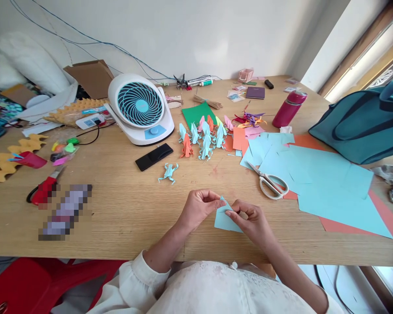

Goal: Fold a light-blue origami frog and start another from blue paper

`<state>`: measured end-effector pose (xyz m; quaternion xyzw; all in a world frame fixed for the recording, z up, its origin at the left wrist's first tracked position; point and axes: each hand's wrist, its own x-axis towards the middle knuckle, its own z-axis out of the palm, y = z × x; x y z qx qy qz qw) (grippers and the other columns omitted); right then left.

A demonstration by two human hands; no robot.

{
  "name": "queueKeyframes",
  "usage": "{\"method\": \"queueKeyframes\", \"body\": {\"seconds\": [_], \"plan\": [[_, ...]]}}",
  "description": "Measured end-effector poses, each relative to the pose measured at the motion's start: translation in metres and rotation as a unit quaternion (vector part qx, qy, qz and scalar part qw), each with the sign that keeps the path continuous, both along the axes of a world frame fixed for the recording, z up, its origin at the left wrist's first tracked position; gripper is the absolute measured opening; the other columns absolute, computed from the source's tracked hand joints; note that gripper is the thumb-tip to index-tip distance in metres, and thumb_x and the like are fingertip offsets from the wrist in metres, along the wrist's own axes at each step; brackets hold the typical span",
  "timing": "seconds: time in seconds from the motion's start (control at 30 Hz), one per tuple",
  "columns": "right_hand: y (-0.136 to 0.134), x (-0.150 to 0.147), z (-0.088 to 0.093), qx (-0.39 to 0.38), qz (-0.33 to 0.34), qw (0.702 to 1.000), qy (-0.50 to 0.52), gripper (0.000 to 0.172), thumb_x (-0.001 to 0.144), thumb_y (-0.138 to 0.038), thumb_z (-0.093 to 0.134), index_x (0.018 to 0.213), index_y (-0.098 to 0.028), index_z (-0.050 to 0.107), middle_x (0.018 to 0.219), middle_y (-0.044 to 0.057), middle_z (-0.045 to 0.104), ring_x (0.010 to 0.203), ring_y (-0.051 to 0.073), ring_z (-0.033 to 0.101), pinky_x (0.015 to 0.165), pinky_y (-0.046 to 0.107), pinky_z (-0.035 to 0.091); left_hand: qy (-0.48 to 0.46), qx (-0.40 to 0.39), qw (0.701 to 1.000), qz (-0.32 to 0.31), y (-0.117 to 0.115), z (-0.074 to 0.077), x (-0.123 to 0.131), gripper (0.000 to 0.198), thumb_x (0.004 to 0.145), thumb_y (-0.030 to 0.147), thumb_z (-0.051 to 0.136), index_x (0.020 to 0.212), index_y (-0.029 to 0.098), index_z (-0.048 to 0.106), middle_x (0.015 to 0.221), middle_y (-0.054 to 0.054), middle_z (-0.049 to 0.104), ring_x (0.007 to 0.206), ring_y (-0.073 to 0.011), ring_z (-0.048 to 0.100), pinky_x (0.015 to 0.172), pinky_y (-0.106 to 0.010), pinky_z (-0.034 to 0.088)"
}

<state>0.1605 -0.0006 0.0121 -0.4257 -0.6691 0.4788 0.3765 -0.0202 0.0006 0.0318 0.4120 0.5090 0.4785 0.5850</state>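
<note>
A small light blue sheet of paper is held just above the front of the table, partly folded toward a point at its top. My left hand pinches its upper left edge between thumb and finger. On the right side, my right hand grips the same paper with thumb and bent fingers. Beyond my left hand lies a light blue folded paper frog. Farther back stands a cluster of folded paper frogs, mostly blue, with some orange, pink and yellow ones. White-handled scissors rest to the right of my right hand.
Large blue paper sheets cover the right side, with a teal bag and a magenta bottle behind. A white fan and a black phone-like case stand left of centre. Red-handled cutters lie far left.
</note>
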Motion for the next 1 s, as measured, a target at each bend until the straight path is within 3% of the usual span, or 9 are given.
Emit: {"method": "queueKeyframes", "body": {"seconds": [0.43,0.83,1.0], "plan": [[-0.004,0.000,-0.005,0.016,-0.033,0.999,-0.021,0.030,0.086,-0.039,0.064,0.065,-0.019,0.057,0.061,-0.001,0.052,0.058,0.013,0.045,0.054,0.026,0.035,0.054,0.058,0.997,0.007,0.004,0.003,0.001,0.018,0.067,0.031,0.081,0.069,0.014,0.075,0.071,-0.004,0.072,0.066,-0.0135,0.061,0.065,-0.024,0.047],[-0.003,-0.003,-0.005,0.006,-0.039,0.999,-0.014,0.027,0.086,-0.036,0.065,0.066,-0.019,0.059,0.062,-0.002,0.050,0.057,0.011,0.042,0.054,0.026,0.032,0.002,0.075,0.997,0.007,0.006,0.001,0.006,0.019,0.077,0.029,0.071,0.065,0.015,0.065,0.063,0.003,0.059,0.063,-0.0088,0.049,0.065,-0.021,0.040],[-0.001,-0.003,-0.004,-0.039,-0.061,0.997,0.032,0.031,0.083,-0.041,0.067,0.064,-0.018,0.058,0.060,-0.003,0.049,0.055,0.011,0.039,0.051,0.025,0.030,0.062,0.077,0.994,-0.037,0.003,-0.007,0.003,0.028,0.082,0.042,0.067,0.091,0.015,0.070,0.073,-0.001,0.064,0.066,-0.0110,0.052,0.064,-0.023,0.041]]}}
